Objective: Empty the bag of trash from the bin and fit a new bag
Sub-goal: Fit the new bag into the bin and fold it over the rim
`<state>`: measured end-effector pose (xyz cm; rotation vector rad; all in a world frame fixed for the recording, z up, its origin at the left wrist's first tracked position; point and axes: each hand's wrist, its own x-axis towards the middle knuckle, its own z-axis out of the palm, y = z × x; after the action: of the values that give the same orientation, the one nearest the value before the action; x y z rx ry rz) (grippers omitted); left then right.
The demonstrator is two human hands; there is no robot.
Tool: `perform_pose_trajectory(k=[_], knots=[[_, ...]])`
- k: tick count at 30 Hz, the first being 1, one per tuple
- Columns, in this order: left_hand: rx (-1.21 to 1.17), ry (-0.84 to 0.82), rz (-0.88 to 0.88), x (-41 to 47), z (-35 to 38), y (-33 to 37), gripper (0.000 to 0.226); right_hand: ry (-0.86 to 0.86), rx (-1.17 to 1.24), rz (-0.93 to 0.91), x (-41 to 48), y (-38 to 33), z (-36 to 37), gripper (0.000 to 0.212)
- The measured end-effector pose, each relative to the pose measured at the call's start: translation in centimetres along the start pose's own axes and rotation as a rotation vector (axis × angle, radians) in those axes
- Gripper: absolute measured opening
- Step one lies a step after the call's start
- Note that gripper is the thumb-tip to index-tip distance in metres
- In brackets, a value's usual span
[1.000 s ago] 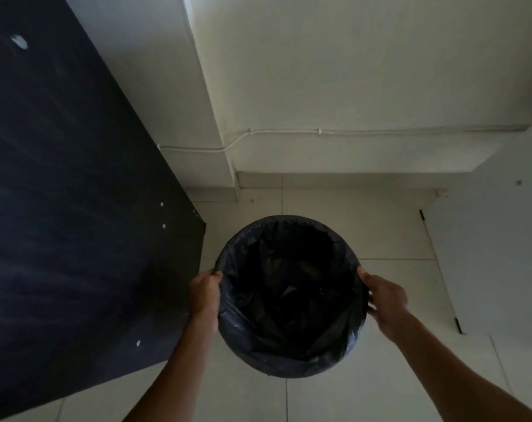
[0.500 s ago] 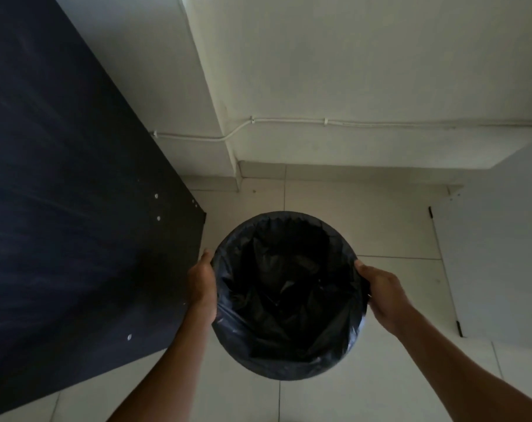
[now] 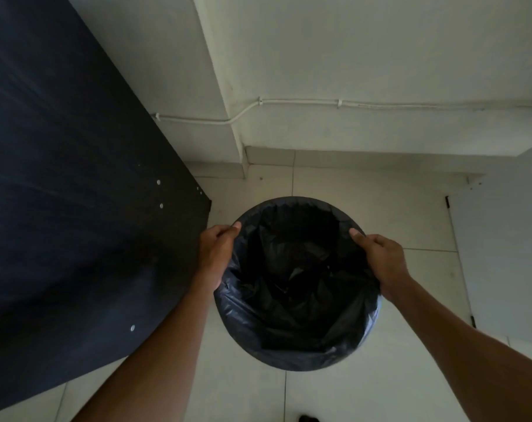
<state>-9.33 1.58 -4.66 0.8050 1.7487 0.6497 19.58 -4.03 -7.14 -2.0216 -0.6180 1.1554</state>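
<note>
Dark panel [image 3: 76, 193], left of frame. Pale tiled floor [image 3: 365, 214], centre and right. Black bag [image 3: 295, 303], lower centre, mouth gaping, folded over the rim of the round bin it hides. Left hand [image 3: 217, 254], fingers clenched on the bag's left edge; right hand [image 3: 383, 258], fingers clenched on its right edge. White cable [image 3: 380, 103], along the upper wall.
</note>
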Motion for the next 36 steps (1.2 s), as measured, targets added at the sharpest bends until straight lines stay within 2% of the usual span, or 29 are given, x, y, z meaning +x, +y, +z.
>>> perform_pose_trajectory(k=[3,7,9,13,18,20,24,27,30,32,36], knots=[[-0.015,-0.019,-0.064,0.8,0.2,1.2,0.031,0.015,-0.008,0.027,0.9,-1.1,0.0,0.056],[-0.016,-0.022,0.012,1.5,1.1,2.3,0.024,-0.021,-0.096,-0.046,1.5,-2.3,0.7,0.061],[-0.008,-0.044,0.018,1.6,1.1,2.6,0.030,-0.048,-0.077,-0.030,1.7,-2.6,0.8,0.064],[-0.003,-0.064,-0.029,2.1,1.2,3.1,0.025,-0.126,-0.048,0.034,1.7,-3.7,0.7,0.056],[0.073,-0.075,-0.047,2.7,2.2,4.0,0.032,-0.199,-0.200,-0.047,2.4,-4.3,1.1,0.047],[0.063,-0.091,-0.034,3.0,2.4,4.3,0.025,-0.218,-0.154,-0.026,2.8,-4.5,1.2,0.040],[0.081,-0.119,-0.088,3.8,2.5,5.0,0.027,-0.274,-0.106,0.034,3.2,-4.5,0.9,0.039],[0.112,-0.152,-0.131,4.1,2.6,5.5,0.030,-0.221,-0.169,-0.018,3.1,-4.3,1.1,0.044],[0.086,-0.144,-0.164,4.1,2.8,5.4,0.026,-0.152,-0.353,-0.078,2.8,-4.2,1.4,0.059],[0.067,-0.135,-0.142,4.0,3.0,5.4,0.019,-0.136,-0.404,-0.095,2.9,-4.2,1.6,0.062],[0.133,-0.142,-0.067,3.9,3.4,5.4,0.024,-0.149,-0.417,-0.089,3.0,-4.3,2.0,0.065]])
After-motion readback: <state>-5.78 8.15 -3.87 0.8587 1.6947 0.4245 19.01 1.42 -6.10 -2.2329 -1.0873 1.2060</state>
